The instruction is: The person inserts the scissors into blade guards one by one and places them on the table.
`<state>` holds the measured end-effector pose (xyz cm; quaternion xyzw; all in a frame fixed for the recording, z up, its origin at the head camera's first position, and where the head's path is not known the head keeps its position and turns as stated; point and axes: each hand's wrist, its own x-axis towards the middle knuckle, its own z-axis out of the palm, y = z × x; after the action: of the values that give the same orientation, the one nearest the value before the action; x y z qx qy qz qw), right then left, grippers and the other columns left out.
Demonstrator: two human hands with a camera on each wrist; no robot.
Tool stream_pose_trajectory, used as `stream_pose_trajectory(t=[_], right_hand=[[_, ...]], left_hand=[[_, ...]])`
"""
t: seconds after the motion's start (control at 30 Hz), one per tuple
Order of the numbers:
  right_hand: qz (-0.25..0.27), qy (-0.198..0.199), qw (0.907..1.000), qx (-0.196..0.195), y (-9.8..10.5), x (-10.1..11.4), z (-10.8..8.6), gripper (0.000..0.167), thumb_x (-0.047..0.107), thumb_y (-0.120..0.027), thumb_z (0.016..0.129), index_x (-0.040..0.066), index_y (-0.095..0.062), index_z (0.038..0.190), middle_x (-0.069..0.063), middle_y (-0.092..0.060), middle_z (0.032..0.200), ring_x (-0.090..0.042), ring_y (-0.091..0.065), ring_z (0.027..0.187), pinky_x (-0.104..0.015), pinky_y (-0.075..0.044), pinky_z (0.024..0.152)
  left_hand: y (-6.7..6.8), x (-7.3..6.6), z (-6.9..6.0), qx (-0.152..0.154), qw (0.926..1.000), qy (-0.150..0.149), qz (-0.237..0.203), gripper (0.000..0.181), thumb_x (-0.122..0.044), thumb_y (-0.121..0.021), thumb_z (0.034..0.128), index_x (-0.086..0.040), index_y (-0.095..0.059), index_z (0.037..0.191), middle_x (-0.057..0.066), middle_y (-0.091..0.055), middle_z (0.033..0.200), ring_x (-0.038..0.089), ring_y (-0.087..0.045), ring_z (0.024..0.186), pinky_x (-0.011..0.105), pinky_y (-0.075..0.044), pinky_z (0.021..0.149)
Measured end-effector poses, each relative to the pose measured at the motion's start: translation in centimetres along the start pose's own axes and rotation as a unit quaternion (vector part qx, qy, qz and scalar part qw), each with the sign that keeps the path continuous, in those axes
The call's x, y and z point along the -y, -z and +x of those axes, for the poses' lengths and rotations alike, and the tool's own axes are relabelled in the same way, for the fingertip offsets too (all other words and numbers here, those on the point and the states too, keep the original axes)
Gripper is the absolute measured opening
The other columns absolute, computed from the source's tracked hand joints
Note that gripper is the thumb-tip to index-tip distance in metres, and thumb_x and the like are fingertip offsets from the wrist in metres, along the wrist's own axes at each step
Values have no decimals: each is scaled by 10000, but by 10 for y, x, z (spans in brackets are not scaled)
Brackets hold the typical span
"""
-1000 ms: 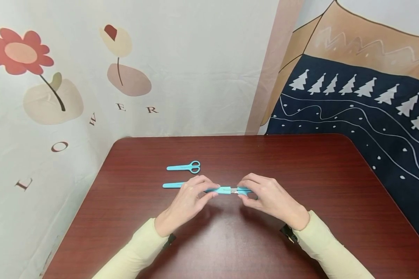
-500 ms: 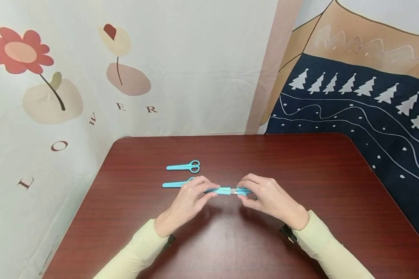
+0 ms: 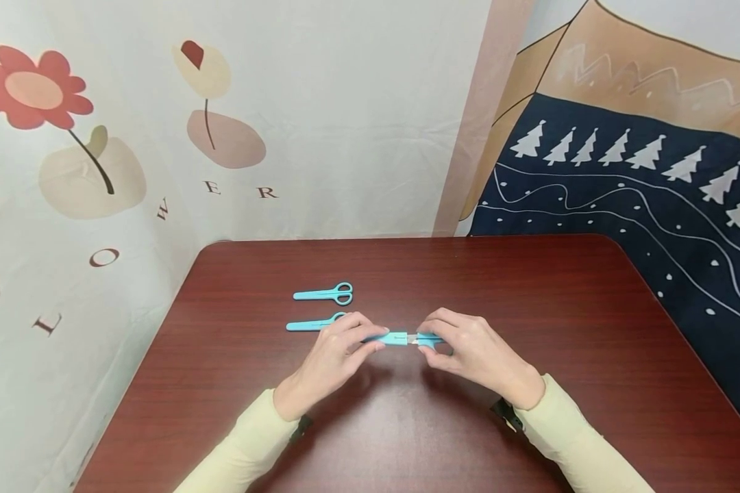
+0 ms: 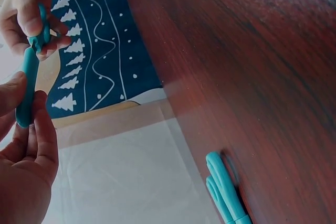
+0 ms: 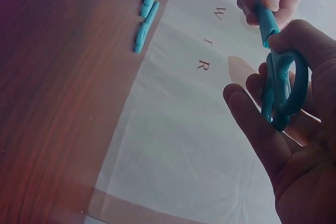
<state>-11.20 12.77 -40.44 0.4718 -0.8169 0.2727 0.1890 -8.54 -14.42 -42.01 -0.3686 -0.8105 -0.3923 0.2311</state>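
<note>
Between the two hands is a pair of turquoise scissors (image 5: 286, 85), its blades partly inside a turquoise sheath (image 3: 396, 338). A short stretch of bare metal shows between sheath and handles in the head view. My left hand (image 3: 336, 346) pinches the sheath between thumb and fingers, also seen in the left wrist view (image 4: 29, 156). At the other end my right hand (image 3: 477, 349) pinches the scissors near the handle loops; its fingers partly hide the loops in the head view. Both hands are above the table.
Two more sheathed turquoise scissors lie on the dark red table (image 3: 530, 287): one pair (image 3: 321, 294) farther back, the other (image 3: 308, 326) just behind my left hand, which covers part of its handles. A printed cloth (image 3: 345, 123) hangs along the table's back edge.
Both hands keep their holds on the sheath and the scissors. The right hand has shifted very slightly left; the bare metal between sheath and handles looks marginally shorter.
</note>
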Motion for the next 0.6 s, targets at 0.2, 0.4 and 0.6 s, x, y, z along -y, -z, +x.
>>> stream_pose_trajectory(t=[0.2,0.4,0.6], right_hand=[[9,57,10000,-5,-1,0,1,259,99,-876,784,88,-722,992,15,-679,973,-27,-604,718,-146,-531,645],[9,45,10000,-2,-2,1,0,261,97,-877,782,89,-722,992,19,-677,976,-27,-607,712,-134,-526,642],[-4,80,10000,-40,-3,1,0,250,92,-869,782,92,-720,981,21,-673,971,-31,-613,715,-142,-529,640]], left_hand=[[0,3,-1,-9,9999,-157,19,292,2,-866,789,-72,-787,1060,-4,-676,948,135,-560,772,163,-434,667],[0,3,-2,15,9998,-194,54,177,-131,-813,904,-77,-784,1070,-3,-676,959,138,-562,782,171,-440,678],[-1,2,-1,6,9999,-148,71,277,-15,-861,800,-73,-786,1059,-3,-673,945,141,-561,781,175,-439,683]])
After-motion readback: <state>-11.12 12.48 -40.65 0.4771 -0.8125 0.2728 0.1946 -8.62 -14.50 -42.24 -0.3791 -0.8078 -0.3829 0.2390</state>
